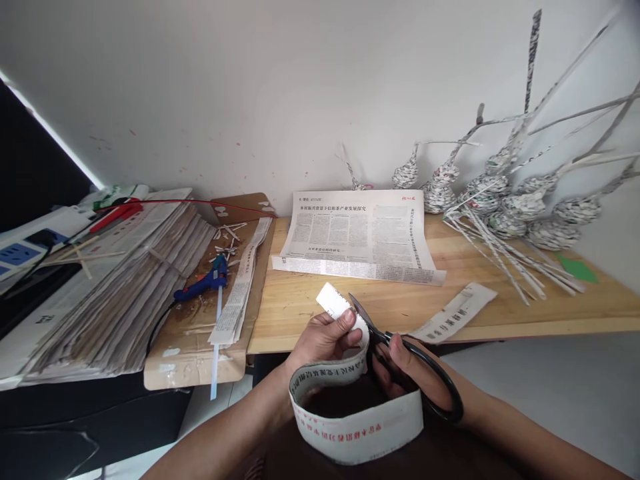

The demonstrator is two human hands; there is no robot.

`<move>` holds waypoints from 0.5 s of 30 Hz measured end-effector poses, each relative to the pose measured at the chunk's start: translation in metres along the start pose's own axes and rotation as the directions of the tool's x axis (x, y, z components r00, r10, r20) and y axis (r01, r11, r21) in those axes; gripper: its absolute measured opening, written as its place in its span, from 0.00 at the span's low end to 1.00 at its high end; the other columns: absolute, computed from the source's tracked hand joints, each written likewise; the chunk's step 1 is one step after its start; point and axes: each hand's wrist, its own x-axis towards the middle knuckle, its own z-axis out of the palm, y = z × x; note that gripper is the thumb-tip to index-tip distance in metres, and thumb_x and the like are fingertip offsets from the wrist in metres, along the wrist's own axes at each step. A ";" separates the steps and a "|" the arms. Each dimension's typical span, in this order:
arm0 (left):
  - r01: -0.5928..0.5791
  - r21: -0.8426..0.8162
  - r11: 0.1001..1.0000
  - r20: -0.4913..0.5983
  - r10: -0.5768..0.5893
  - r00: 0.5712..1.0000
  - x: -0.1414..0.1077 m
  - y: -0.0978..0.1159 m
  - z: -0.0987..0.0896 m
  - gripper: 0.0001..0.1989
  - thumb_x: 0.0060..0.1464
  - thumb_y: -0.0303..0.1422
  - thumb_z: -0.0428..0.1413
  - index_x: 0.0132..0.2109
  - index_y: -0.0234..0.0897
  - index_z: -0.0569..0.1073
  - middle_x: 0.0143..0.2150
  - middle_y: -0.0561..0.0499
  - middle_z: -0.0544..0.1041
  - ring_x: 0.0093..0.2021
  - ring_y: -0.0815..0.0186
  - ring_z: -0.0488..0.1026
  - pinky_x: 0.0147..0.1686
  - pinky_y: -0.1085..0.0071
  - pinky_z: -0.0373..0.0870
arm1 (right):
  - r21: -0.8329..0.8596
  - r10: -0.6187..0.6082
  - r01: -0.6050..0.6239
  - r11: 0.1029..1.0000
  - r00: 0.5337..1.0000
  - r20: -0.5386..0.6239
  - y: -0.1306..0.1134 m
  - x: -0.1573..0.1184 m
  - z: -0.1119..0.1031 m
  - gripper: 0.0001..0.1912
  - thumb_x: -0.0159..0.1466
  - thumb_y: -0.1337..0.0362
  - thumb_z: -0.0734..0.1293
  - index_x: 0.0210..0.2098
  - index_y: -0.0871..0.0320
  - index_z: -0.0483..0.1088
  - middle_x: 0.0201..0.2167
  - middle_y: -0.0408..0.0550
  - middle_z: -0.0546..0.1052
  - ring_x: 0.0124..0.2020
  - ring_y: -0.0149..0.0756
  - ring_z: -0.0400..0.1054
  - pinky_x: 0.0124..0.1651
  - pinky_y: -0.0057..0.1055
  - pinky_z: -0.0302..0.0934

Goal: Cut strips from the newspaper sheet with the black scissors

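Forearms (235, 423) angled inward — left hand (323, 341) pinches strip (360, 432), right hand (414, 368) holds scissors (381, 335).

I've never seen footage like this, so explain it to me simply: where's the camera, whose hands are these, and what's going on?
There is no machine here. One camera, worn on a person's head, looks forward and down at that person's own bare hands. The left hand pinches a long white strip of printed newspaper, which curls into a loop below. The right hand holds black-handled metal scissors, their blades right by the strip. On the light wooden table lie a large printed newspaper sheet and, at the right, bulb-shaped woven paper pieces. To the left, a blue glue gun rests on brown cardboard, beside a thick newspaper stack.
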 end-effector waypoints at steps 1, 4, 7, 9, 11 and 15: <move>-0.003 -0.011 1.000 -0.004 0.003 1.000 0.000 0.002 0.001 0.22 0.30 0.33 0.77 0.35 0.32 0.80 0.29 0.50 0.80 0.25 0.72 0.76 0.26 0.80 0.73 | -0.034 -0.010 0.010 0.999 1.000 0.009 -0.001 0.000 -0.002 0.35 0.71 0.37 0.48 0.27 0.58 0.65 0.22 0.44 0.67 0.23 0.30 0.59 0.26 0.28 0.53; -0.037 -0.038 0.999 -0.014 0.036 0.999 -0.001 0.005 0.004 0.25 0.30 0.37 0.77 0.38 0.34 0.81 0.27 0.53 0.78 0.23 0.74 0.74 0.23 0.81 0.74 | -0.135 -0.022 0.022 0.991 1.000 -0.001 -0.004 -0.001 -0.005 0.36 0.70 0.35 0.49 0.26 0.58 0.65 0.21 0.44 0.67 0.22 0.30 0.60 0.26 0.28 0.53; -0.066 -0.046 0.997 -0.021 0.065 0.998 -0.002 0.008 0.006 0.25 0.31 0.40 0.76 0.37 0.33 0.80 0.26 0.54 0.78 0.24 0.72 0.75 0.22 0.80 0.75 | -0.169 -0.020 0.019 0.985 1.000 -0.004 -0.006 -0.002 -0.006 0.36 0.69 0.35 0.49 0.26 0.58 0.64 0.21 0.45 0.66 0.23 0.30 0.59 0.26 0.28 0.52; -0.079 -0.049 0.996 -0.025 0.078 0.997 -0.003 0.010 0.008 0.22 0.32 0.38 0.76 0.33 0.31 0.79 0.25 0.53 0.77 0.22 0.73 0.73 0.19 0.82 0.72 | -0.158 -0.028 0.028 0.987 1.000 0.004 -0.003 -0.002 -0.006 0.35 0.70 0.35 0.49 0.26 0.58 0.63 0.22 0.44 0.66 0.23 0.30 0.59 0.27 0.29 0.51; -0.105 -0.060 0.993 -0.037 0.103 0.994 -0.004 0.012 0.010 0.20 0.32 0.35 0.76 0.31 0.29 0.78 0.24 0.53 0.76 0.21 0.76 0.72 0.18 0.85 0.69 | -0.122 -0.033 0.034 0.992 0.999 0.009 0.002 -0.001 -0.006 0.34 0.70 0.36 0.49 0.26 0.57 0.62 0.22 0.43 0.64 0.24 0.30 0.57 0.26 0.29 0.51; -0.156 -0.090 0.984 -0.072 0.150 0.986 -0.005 0.016 0.012 0.19 0.31 0.31 0.77 0.30 0.29 0.79 0.27 0.53 0.77 0.26 0.75 0.75 0.26 0.85 0.75 | -0.054 -0.030 0.031 0.998 0.999 0.016 0.014 -0.001 -0.008 0.32 0.71 0.38 0.49 0.27 0.57 0.62 0.21 0.42 0.62 0.23 0.30 0.56 0.26 0.29 0.50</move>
